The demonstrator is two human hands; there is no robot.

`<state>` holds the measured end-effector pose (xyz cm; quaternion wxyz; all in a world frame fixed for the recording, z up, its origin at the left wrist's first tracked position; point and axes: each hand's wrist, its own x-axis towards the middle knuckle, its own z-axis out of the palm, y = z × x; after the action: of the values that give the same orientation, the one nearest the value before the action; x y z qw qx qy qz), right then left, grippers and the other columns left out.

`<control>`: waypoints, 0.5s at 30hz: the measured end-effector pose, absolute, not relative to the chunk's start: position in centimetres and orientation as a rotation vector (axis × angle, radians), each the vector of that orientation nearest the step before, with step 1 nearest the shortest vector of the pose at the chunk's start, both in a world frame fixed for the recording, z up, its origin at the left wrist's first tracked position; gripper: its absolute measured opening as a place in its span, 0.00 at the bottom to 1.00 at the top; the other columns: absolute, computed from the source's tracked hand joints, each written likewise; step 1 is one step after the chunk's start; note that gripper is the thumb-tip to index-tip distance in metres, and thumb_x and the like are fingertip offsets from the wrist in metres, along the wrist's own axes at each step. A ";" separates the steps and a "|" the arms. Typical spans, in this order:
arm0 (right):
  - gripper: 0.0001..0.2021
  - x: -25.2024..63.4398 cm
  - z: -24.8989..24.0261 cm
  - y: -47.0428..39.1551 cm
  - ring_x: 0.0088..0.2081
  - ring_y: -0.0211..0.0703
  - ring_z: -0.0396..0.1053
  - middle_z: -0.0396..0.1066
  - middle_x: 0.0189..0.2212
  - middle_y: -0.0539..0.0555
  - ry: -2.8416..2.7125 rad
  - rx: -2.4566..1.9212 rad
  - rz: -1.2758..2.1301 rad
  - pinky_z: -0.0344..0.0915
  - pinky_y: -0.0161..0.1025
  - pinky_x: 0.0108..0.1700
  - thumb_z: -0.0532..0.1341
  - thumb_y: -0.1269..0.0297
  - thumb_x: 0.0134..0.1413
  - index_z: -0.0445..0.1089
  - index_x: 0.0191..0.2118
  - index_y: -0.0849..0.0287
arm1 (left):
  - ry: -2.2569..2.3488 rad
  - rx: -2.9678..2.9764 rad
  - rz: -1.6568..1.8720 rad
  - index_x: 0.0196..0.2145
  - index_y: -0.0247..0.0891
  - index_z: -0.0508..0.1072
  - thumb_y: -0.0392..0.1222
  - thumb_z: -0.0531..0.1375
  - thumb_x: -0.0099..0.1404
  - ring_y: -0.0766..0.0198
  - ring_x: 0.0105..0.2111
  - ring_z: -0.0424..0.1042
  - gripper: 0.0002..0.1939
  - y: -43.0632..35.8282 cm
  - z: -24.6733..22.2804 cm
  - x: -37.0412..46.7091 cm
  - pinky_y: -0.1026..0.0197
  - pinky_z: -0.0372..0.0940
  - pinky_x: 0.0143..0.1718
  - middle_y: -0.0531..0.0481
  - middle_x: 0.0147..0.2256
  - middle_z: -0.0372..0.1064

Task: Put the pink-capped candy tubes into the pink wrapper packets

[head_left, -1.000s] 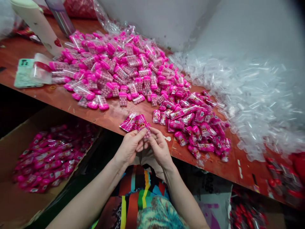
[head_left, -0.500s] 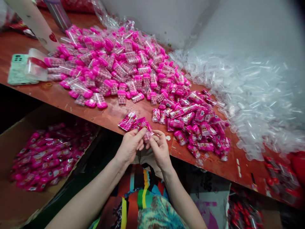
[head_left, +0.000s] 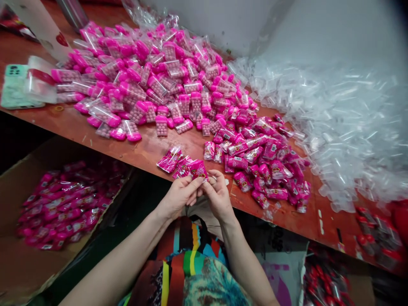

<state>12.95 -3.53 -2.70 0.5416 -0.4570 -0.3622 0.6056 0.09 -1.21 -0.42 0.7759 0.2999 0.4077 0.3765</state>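
My left hand and my right hand meet at the table's front edge, fingers pinched on the lower edge of a pink printed plastic sleeve. Whether a bottle sits behind my fingers I cannot tell. Just beyond my left hand lie more flat pink sleeves. Farther back spreads a big heap of small clear candy bottles with pink caps and pale pink balls inside. Right of my hands is a pile of bottles wrapped in pink sleeves.
A cardboard box of wrapped pink bottles stands below at left. Clear empty plastic containers heap up along the right. A phone lies at far left; red-capped items sit at far right, with another box underneath.
The pink balls that showed at my fingertips are out of sight; a pink sleeve now stands up there. My hands have drawn closer together. The view has shifted slightly.
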 end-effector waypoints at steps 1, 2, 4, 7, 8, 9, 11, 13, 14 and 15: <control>0.17 13.1 -2.9 -3.6 0.27 0.35 0.70 0.69 0.28 0.44 -0.865 -1.085 1.449 0.67 0.36 0.33 0.63 0.59 0.56 0.59 0.48 0.51 | 0.876 0.669 0.801 0.22 0.33 0.70 0.51 0.62 0.61 0.77 0.12 0.52 0.19 -1.2 -0.6 0.1 0.69 0.51 0.15 0.54 0.16 0.61; 0.17 13.2 -3.0 -3.6 0.27 0.36 0.70 0.70 0.28 0.45 -0.868 -1.088 1.456 0.67 0.36 0.33 0.63 0.59 0.56 0.60 0.49 0.51 | 0.866 0.681 0.784 0.22 0.33 0.70 0.51 0.62 0.61 0.76 0.12 0.52 0.19 -1.2 -0.6 0.2 0.68 0.52 0.16 0.54 0.15 0.61; 0.17 13.5 -2.9 -3.5 0.28 0.36 0.70 0.70 0.29 0.46 -0.871 -1.103 1.476 0.67 0.36 0.34 0.63 0.59 0.55 0.61 0.49 0.52 | 0.843 0.700 0.747 0.22 0.33 0.71 0.52 0.61 0.62 0.75 0.13 0.53 0.19 -1.1 -0.7 0.3 0.68 0.54 0.17 0.55 0.15 0.60; 0.16 15.2 -1.5 -2.5 0.28 0.36 0.69 0.71 0.29 0.47 -0.839 -1.140 1.452 0.67 0.36 0.34 0.63 0.59 0.55 0.64 0.48 0.52 | 0.876 0.731 0.765 0.29 0.34 0.74 0.51 0.60 0.63 0.73 0.13 0.53 0.16 -0.6 -0.2 0.0 0.68 0.54 0.18 0.56 0.14 0.58; 0.16 16.1 -0.8 -2.0 0.27 0.35 0.69 0.72 0.30 0.47 -0.806 -1.140 1.405 0.67 0.36 0.34 0.63 0.58 0.55 0.64 0.49 0.52 | 0.921 0.742 0.811 0.33 0.35 0.75 0.51 0.60 0.64 0.73 0.13 0.53 0.15 -0.3 -0.1 -0.3 0.68 0.53 0.17 0.57 0.13 0.57; 0.17 17.0 -0.2 -1.6 0.27 0.35 0.69 0.73 0.32 0.48 -0.762 -1.133 1.339 0.67 0.36 0.34 0.63 0.57 0.55 0.63 0.49 0.50 | 0.978 0.753 0.868 0.37 0.36 0.76 0.51 0.60 0.63 0.73 0.13 0.52 0.15 0.0 0.1 -0.7 0.69 0.52 0.17 0.58 0.12 0.55; 0.19 18.6 0.8 -0.8 0.28 0.35 0.68 0.74 0.39 0.51 -0.690 -1.107 1.222 0.67 0.36 0.31 0.58 0.50 0.58 0.60 0.53 0.47 | 1.090 0.771 0.979 0.41 0.36 0.77 0.50 0.61 0.62 0.73 0.12 0.51 0.16 0.5 0.2 -1.5 0.69 0.49 0.15 0.59 0.12 0.54; 0.19 19.1 0.9 -0.4 0.26 0.35 0.67 0.74 0.41 0.52 -0.723 -1.179 1.148 0.65 0.34 0.27 0.55 0.47 0.60 0.59 0.54 0.47 | 1.165 0.779 1.037 0.37 0.35 0.78 0.50 0.62 0.61 0.73 0.12 0.50 0.15 0.7 0.1 -2.0 0.68 0.47 0.14 0.58 0.12 0.55; 0.19 18.8 0.6 -0.4 0.26 0.35 0.67 0.73 0.39 0.52 -0.802 -1.259 1.119 0.64 0.34 0.26 0.55 0.48 0.60 0.61 0.53 0.49 | 1.186 0.781 1.035 0.35 0.35 0.78 0.49 0.62 0.60 0.73 0.11 0.50 0.14 0.7 -0.1 -2.1 0.68 0.46 0.13 0.58 0.12 0.56; 0.17 18.2 0.1 -0.5 0.25 0.35 0.66 0.73 0.37 0.51 -0.924 -1.364 1.079 0.63 0.34 0.26 0.56 0.50 0.59 0.63 0.51 0.50 | 1.203 0.780 1.025 0.32 0.35 0.78 0.49 0.63 0.60 0.73 0.11 0.49 0.13 0.7 -0.3 -2.1 0.68 0.45 0.12 0.57 0.12 0.57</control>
<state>18.22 -0.54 0.11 0.5533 -0.5769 -0.3909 0.4563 -2.08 0.66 -0.30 0.6361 0.3416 0.5266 0.4487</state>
